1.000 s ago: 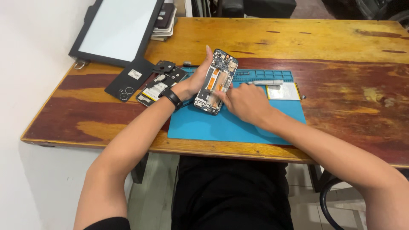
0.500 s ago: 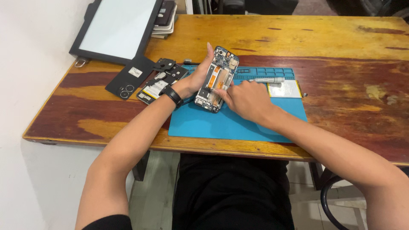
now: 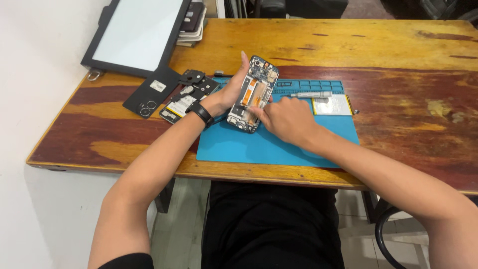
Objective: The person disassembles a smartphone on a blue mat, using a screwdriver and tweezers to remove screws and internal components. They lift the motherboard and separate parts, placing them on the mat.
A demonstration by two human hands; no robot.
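Observation:
An opened phone with bare circuit boards and orange flex cables stands tilted over a blue work mat. My left hand grips its left edge from behind, a black band on the wrist. My right hand rests against the phone's lower right side, fingertips on its inner parts; whether it holds a small tool is hidden.
A black back cover and loose phone parts lie left of the mat. A silver screwdriver and a flat battery rest on the mat's right. A large dark-framed white panel leans at the wooden table's far left corner.
The phone has stayed in my left hand, tipped a little more upright. My right hand has kept working at its lower right side.

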